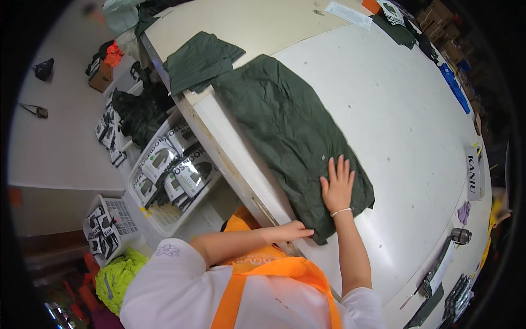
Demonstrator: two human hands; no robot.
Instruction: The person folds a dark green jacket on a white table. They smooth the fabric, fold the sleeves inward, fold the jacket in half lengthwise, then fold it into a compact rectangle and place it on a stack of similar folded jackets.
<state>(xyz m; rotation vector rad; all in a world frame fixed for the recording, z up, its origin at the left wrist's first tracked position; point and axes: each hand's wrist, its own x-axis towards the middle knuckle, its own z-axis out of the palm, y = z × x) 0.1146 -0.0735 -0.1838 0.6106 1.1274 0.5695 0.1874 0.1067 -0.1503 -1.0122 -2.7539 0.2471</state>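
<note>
A long piece of dark green fabric (279,115) lies folded and wrinkled on the white table (394,148), along its near left edge. Flat on its near end rests my right hand (338,186), fingers stretched out, a thin bracelet at the wrist. My left hand (293,231) is at the fabric's near left corner by the table edge, its fingers together and closed on the corner. Part of its grip is hidden from view. Beyond the fabric's far end, a smaller folded dark green bundle (200,61) lies partly over the table edge.
Left of the table, a white basket (164,225) holds several packaged items, with another white basket (121,219) behind it. Bright yellow-green cloth (119,279) lies below. Along the table's far right are a white box (474,172), a dark cup-like object (461,236) and blue fabric (453,88).
</note>
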